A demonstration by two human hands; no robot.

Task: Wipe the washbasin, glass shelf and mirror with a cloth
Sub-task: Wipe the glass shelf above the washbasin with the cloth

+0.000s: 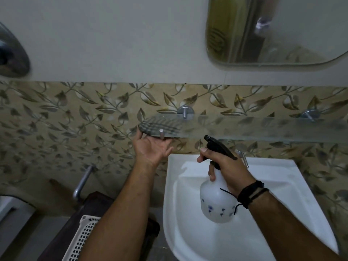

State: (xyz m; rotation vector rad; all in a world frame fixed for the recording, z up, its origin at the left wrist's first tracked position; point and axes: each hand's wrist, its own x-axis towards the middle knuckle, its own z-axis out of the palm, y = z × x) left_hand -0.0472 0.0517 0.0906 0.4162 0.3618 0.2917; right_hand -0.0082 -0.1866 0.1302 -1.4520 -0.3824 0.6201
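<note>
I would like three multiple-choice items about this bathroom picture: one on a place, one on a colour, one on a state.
1. Where is the spray bottle?
A. over the washbasin
B. on the glass shelf
C. in the basket

2. What colour is the bottle's trigger head?
A. white
B. black
C. green

3. What is the left hand doing?
A. gripping the bottle
B. reaching open under the shelf's left end
C. resting in the basin

Answers:
1 A: the right hand holds it above the bowl.
2 B: the head is black, the body white.
3 B: its fingers are spread there.
</note>
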